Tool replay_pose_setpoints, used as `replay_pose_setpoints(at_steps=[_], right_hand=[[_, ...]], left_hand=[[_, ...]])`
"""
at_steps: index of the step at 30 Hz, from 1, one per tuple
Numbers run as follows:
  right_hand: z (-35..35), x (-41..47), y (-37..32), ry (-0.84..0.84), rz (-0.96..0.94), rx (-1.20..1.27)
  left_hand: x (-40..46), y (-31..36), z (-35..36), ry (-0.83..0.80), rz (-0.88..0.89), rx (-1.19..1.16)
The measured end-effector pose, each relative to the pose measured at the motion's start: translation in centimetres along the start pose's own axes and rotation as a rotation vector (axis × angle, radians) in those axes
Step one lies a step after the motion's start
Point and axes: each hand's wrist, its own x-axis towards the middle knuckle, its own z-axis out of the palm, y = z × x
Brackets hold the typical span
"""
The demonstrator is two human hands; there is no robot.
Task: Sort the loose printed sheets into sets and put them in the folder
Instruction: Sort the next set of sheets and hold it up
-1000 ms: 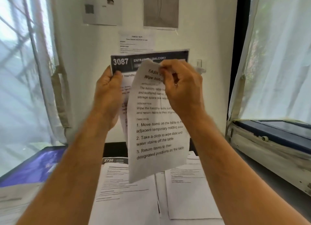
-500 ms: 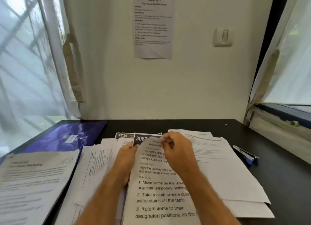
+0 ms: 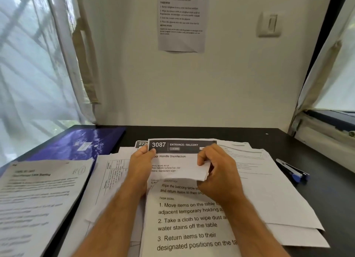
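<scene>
From my head camera I see a black table (image 3: 192, 132) with paper all over it. My left hand (image 3: 141, 167) pinches the left edge of a sheet with a dark top strip that says 3087 (image 3: 182, 147). My right hand (image 3: 217, 168) curls around the folded-back top of the wipe-the-table sheet (image 3: 188, 222) – thumb and fingers pinching it. That sheet lies on top of the 3087 sheet, near me. More loose sheets (image 3: 269, 189) spread out to the right and left. The purple folder (image 3: 76, 145) lies flat at the far left. A blue stapler (image 3: 294, 172) sits to the right, just beside the papers.
</scene>
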Motion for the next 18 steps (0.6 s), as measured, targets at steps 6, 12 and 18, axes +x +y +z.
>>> replay_pose_setpoints(at_steps=[6,12,18], right_hand=[[1.3,-0.1,-0.1,-0.077,0.268,0.045],[1.7,-0.1,0.1,-0.112,0.221,-0.013],[0.9,-0.4,0.9,-0.080,0.175,0.024]], left_hand=[[-1.0,0.2,-0.3,-0.382,0.138,-0.048],[-0.9,-0.3,-0.7,-0.567,0.195,0.029],[-0.6,-0.8,-0.5,-0.173,0.260,0.304]])
